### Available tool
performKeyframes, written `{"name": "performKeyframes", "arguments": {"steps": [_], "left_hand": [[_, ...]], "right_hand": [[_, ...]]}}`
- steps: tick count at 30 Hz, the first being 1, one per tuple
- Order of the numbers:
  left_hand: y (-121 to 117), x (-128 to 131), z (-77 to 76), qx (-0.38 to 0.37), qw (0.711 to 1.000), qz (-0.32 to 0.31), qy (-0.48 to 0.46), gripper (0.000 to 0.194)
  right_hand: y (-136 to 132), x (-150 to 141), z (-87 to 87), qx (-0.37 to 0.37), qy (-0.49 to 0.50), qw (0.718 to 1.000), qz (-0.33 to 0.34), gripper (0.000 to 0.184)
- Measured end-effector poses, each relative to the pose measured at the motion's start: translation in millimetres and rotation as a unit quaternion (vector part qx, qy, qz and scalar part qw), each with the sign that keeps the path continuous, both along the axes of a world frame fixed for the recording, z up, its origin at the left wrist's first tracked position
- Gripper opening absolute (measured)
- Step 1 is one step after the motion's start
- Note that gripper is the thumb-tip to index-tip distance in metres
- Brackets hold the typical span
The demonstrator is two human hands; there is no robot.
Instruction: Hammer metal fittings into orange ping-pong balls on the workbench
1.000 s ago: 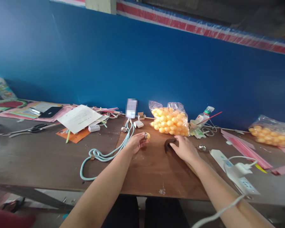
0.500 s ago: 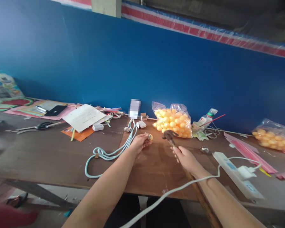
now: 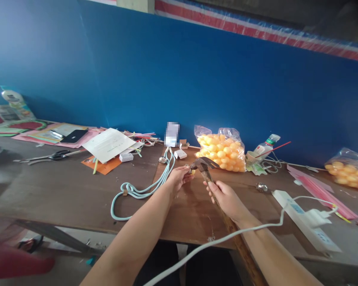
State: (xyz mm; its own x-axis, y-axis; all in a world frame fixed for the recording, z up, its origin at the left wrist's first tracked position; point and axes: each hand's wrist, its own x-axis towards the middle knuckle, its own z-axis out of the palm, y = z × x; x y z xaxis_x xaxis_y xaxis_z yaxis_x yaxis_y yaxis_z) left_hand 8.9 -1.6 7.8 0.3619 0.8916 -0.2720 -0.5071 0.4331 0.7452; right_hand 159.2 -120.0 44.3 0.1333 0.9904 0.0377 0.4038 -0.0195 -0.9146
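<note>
My left hand (image 3: 178,178) pinches a small yellow ball (image 3: 192,172) with a shiny metal piece on it, low over the brown table (image 3: 193,218). The metal piece is too small to make out, and my fingers partly cover the ball. My right hand (image 3: 227,199) is wrapped round the wooden handle of a claw hammer (image 3: 204,167). Its head is at the ball, its claw pointing right; whether the two touch I cannot tell. The handle slants down past my right forearm.
Behind the hammer stands a clear bag of yellow balls (image 3: 220,151). A light blue cord (image 3: 141,194) lies left of my left arm, near scissors (image 3: 58,155) and papers (image 3: 107,145). On the right lies a power strip (image 3: 304,220), its white cable (image 3: 226,241) crossing before my right forearm.
My right hand has raised the hammer from the table and brought its head left to the yellow ball. My left hand keeps its pinch on the ball. The view has shifted slightly.
</note>
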Motion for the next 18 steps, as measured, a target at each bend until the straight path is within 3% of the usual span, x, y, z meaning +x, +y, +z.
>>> {"name": "performKeyframes", "arguments": {"steps": [18], "left_hand": [[-1.3, 1.6, 0.4, -0.011, 0.999, 0.032, 0.019, 0.008]], "right_hand": [[0.4, -3.4, 4.0, -0.023, 0.027, 0.999, -0.011, 0.047]]}}
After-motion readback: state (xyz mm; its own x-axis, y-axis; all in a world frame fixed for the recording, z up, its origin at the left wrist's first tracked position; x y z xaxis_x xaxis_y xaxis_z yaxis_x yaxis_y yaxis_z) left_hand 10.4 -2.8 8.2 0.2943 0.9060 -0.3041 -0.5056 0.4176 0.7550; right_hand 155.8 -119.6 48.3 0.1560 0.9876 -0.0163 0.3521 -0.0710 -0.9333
